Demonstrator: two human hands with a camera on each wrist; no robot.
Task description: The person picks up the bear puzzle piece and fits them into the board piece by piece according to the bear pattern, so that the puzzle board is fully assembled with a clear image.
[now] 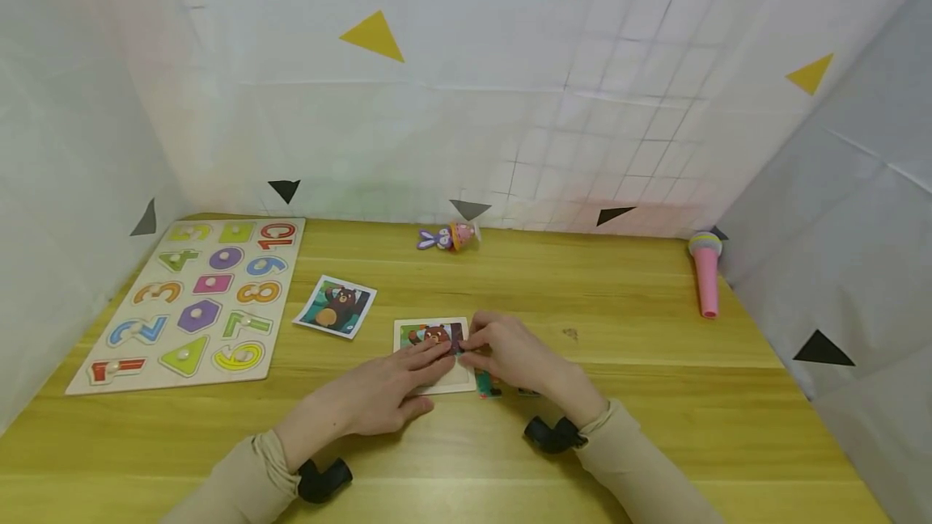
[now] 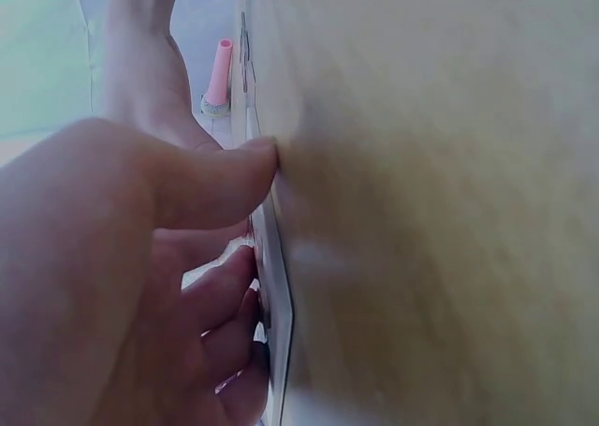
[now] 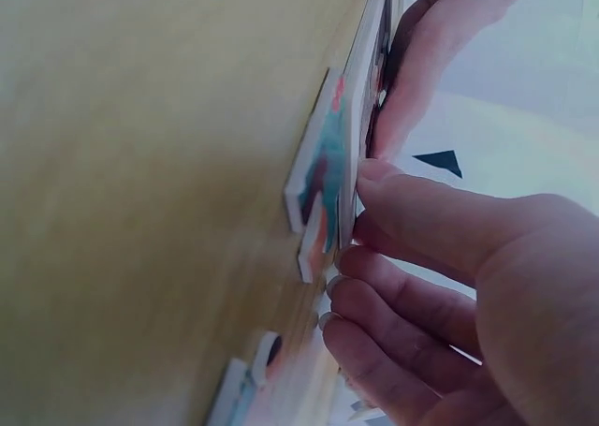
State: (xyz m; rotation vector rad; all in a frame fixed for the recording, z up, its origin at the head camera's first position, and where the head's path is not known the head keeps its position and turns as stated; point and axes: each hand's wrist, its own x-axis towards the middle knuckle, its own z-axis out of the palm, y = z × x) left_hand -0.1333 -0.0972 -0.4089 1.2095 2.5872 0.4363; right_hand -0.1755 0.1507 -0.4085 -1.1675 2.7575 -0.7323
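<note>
A small wooden jigsaw board (image 1: pixel 459 379) with a partly filled bear picture lies on the table in front of me. My left hand (image 1: pixel 389 390) rests over it, fingers nearly straight and pressing on the picture, thumb down by its near edge. At the right side of the picture, my right hand (image 1: pixel 513 350) pinches a dark puzzle piece (image 1: pixel 456 336) with thumb and index finger; the fingertips cover much of it. Loose teal puzzle pieces (image 1: pixel 486 385) lie right beside the board, partly under the right hand, and show edge-on in the right wrist view (image 3: pixel 323 164).
A printed bear card (image 1: pixel 336 307) lies left of the board. Farther left is a large number-and-shape peg puzzle (image 1: pixel 182 289). A purple rabbit toy (image 1: pixel 447 238) lies near the back wall, and a pink toy microphone (image 1: pixel 705 273) at the far right.
</note>
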